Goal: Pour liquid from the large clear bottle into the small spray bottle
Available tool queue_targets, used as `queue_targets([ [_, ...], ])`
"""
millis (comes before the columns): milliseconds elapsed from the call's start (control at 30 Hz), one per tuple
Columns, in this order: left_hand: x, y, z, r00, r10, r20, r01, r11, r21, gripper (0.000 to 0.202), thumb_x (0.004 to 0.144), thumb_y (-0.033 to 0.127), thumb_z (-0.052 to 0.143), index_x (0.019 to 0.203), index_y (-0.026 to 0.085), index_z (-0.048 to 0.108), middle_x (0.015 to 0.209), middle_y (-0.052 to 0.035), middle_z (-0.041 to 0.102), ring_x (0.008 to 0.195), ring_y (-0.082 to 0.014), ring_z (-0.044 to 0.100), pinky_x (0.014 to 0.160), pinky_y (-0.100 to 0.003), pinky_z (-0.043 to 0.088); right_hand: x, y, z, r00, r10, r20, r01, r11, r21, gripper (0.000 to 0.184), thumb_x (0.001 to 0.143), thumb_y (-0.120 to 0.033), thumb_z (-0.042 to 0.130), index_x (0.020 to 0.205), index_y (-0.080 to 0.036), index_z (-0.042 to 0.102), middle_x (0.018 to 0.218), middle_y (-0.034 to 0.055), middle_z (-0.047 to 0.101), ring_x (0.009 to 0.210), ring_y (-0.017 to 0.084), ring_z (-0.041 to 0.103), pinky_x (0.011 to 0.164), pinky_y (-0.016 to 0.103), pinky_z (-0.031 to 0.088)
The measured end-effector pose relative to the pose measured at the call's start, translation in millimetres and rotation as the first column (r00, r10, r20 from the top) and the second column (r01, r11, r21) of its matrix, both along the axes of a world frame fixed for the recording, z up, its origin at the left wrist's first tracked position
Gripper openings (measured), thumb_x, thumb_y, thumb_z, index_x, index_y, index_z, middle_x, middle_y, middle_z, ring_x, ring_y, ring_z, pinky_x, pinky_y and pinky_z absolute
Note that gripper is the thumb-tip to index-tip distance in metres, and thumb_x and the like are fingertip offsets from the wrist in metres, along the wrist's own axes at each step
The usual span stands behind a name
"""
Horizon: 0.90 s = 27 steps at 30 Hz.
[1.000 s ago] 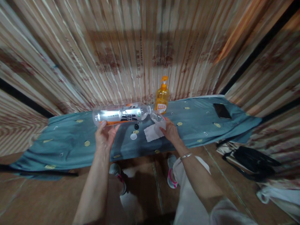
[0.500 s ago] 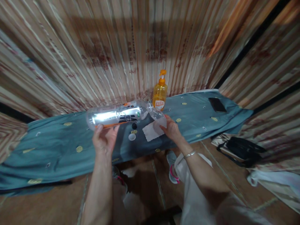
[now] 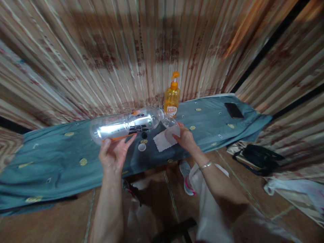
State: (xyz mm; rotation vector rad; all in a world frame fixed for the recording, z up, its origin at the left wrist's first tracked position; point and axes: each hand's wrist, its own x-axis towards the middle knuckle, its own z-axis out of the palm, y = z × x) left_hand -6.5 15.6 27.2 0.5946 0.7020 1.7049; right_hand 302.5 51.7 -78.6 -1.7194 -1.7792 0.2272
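A large clear plastic bottle (image 3: pixel 121 125) with a silver, black and orange label lies almost level above the bench, its neck to the right. My left hand (image 3: pixel 115 153) supports it from below, thumb and fingers against its side. In my right hand (image 3: pixel 184 136), the fingers pinch the wide end of a clear plastic funnel-shaped piece (image 3: pixel 170 123). Its narrow end meets the bottle's neck; whether it is inside the neck, I cannot tell. Beneath my hands lie a pale scallop-edged cloth (image 3: pixel 160 142), a small white cap (image 3: pixel 142 147) and a small black object (image 3: pixel 144 135).
An orange pump bottle (image 3: pixel 172 101) stands behind the funnel-shaped piece. The bench has a teal patterned cover (image 3: pixel 63 162), with a dark phone-like slab (image 3: pixel 234 110) at its right. Curtains (image 3: pixel 113 50) hang behind. A black bag (image 3: pixel 263 158) sits low on the right.
The large bottle has shifted slightly left and my left hand's fingers have spread a little along it. My right hand keeps the funnel-shaped piece at the neck. The view has moved slightly.
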Motion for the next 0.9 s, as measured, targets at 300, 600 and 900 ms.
queue_targets([
  [300,-1,1,-2.5,1.000,0.019,-0.011,-0.020,1.000,-0.019,0.061,0.043,0.043,0.111,0.089,0.024,0.076,0.119,-0.0100,0.083,0.142,-0.0469,0.064,0.121,-0.081,0.044,-2,-4,1.3,0.999,-0.051,-0.002,0.050,0.998,-0.030,0.072,0.088,-0.019,0.079,0.155,-0.010,0.054,0.145,0.0257,0.074,0.137,0.038,0.073,0.115,0.055,0.061],
  [600,-12,-1,-11.8,0.999,0.036,-0.038,-0.036,0.999,-0.013,0.044,0.053,0.036,0.103,0.077,0.024,0.068,0.107,-0.0064,0.083,0.133,-0.0438,0.070,0.114,-0.076,0.054,2,-7,-7.1,0.999,-0.023,0.043,0.020,0.998,0.054,0.071,0.089,-0.023,0.076,0.155,-0.011,0.054,0.146,0.0267,0.073,0.134,0.040,0.073,0.113,0.057,0.061],
  [900,-12,1,-11.7,0.998,0.061,0.003,-0.060,0.997,-0.044,0.044,0.049,0.032,0.104,0.071,0.024,0.067,0.081,0.0027,0.078,0.088,-0.0261,0.077,0.109,-0.072,0.060,2,-9,-2.6,0.998,-0.043,0.049,0.042,0.999,0.022,0.073,0.089,-0.026,0.078,0.155,-0.008,0.053,0.145,0.0275,0.073,0.134,0.040,0.073,0.113,0.056,0.062],
])
